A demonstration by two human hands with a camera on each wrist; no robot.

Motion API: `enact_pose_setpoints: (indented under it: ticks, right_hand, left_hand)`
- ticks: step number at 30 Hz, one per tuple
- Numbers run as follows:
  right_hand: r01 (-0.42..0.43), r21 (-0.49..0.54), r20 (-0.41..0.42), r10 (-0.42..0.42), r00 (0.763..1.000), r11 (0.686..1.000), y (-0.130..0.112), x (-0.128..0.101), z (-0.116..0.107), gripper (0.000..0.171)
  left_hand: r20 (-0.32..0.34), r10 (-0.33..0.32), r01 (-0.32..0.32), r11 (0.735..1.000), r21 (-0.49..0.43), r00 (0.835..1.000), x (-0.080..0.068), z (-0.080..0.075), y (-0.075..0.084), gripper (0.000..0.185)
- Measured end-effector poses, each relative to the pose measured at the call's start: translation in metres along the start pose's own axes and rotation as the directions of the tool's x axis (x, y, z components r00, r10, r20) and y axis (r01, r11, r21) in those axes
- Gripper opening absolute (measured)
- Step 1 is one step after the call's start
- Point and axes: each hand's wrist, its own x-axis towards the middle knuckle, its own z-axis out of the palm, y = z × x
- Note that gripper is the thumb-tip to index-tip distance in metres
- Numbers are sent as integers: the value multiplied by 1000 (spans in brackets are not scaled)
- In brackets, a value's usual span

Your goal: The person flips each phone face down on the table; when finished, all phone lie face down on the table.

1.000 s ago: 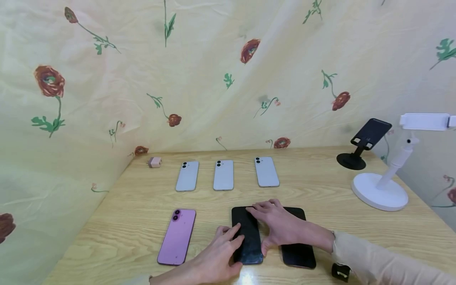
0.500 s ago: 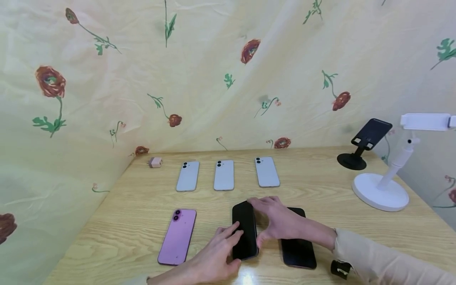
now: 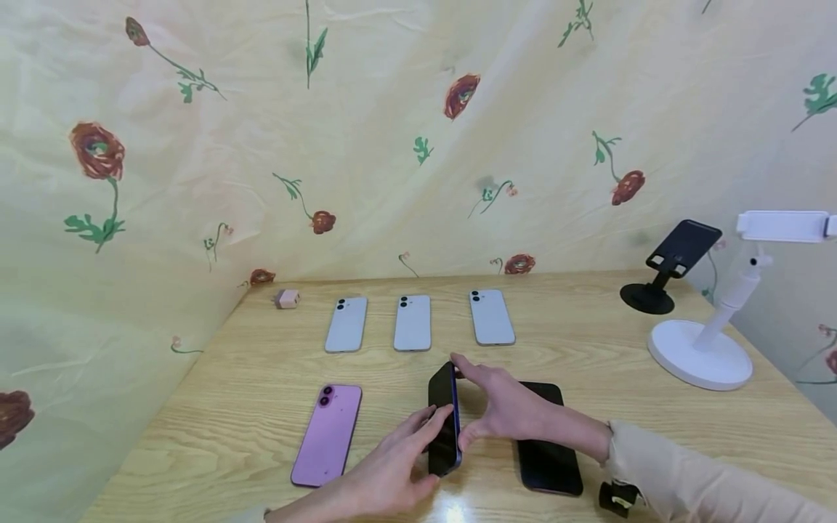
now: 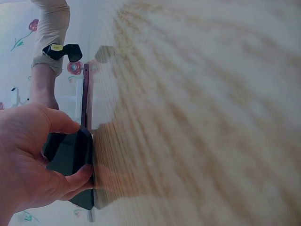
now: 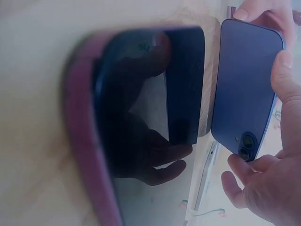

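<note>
A blue smartphone [image 3: 443, 421] with a black screen stands tilted up on its left long edge, screen toward the left. My right hand [image 3: 506, 403] grips its raised right edge, thumb near the lower corner and fingers at the top. My left hand [image 3: 399, 457] holds it from the other side, a finger across the screen and the thumb near the bottom end. In the right wrist view the phone's blue back [image 5: 247, 80] and its two camera lenses show. A second smartphone [image 3: 549, 457] lies screen up under my right forearm; its pinkish side shows in the right wrist view.
A purple smartphone [image 3: 327, 436] lies back up at the left. Three pale smartphones, the middle one [image 3: 413, 323] among them, form a row behind. A pink charger plug [image 3: 287, 298] sits at the back left. A black phone stand [image 3: 660, 272] and a white stand [image 3: 700, 354] are at the right.
The phone between my hands has gone from lying flat to standing tilted, its right edge raised by my right hand. My left hand has stayed at its left side.
</note>
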Motion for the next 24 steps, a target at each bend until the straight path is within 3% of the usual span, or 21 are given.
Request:
enact_pose_setpoints:
  ticks: [6, 10, 13, 20, 24]
  right_hand:
    - [4, 51, -6, -3, 1000, 999, 1, 1, 4, 124]
    - [-2, 95, 4, 2, 1000, 995, 0, 2, 5, 124]
    - [0, 115, 5, 0, 1000, 993, -2, 3, 6, 124]
    - [39, 155, -16, -37, 999, 987, -7, 7, 10, 123]
    - [48, 178, -33, -43, 999, 983, -8, 9, 14, 123]
  left_hand:
    - [-29, 69, -72, 989, -131, 997, 0, 0, -4, 86]
    - [-57, 119, -130, 954, -270, 991, 2, 0, -6, 75]
    - [-63, 122, -136, 928, -346, 991, 3, 0, -7, 68]
    - [-79, 42, -69, 922, -380, 996, 3, -3, -6, 69]
    - [-62, -28, -2, 904, -428, 998, 3, -5, -5, 73]
